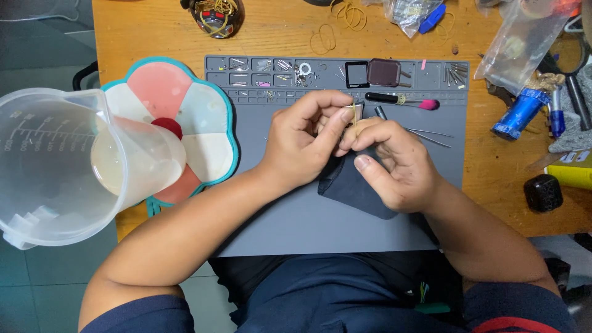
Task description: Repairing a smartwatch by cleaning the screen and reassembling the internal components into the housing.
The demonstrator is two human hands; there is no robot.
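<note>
1. The left hand [302,142] is held over the grey mat [296,222], its fingers [336,126] pinched together on a thin yellowish band [354,117].
2. The right hand [394,163] is set just beside the left, touching it at the fingertips; its fingers are curled shut around a small dark part that is mostly hidden, along with the upper edge of a dark cloth [351,185].
3. The band is seen between the two hands, above the middle of the mat, running upright from the pinch; how it is fastened cannot be told.
4. The cloth lies on the mat under the right hand, part of it tucked beneath the palm.
5. Just behind the hands a black tool with a pink tip [401,100] is laid flat, and thin metal pins [428,135] lie to its right.
6. In the mat's top trays small screws and bits are kept, with a square black frame [356,74] and a dark square watch body [383,72] set side by side.
7. To the left of the mat a flower-shaped tray [209,142] in pink and white rests on the desk [277,31], partly covered by a clear measuring jug [55,160].
8. At the right edge of the desk a blue cylinder [521,113], a clear bag [524,37] and a small black cube [542,192] are seen, well apart from the hands.
</note>
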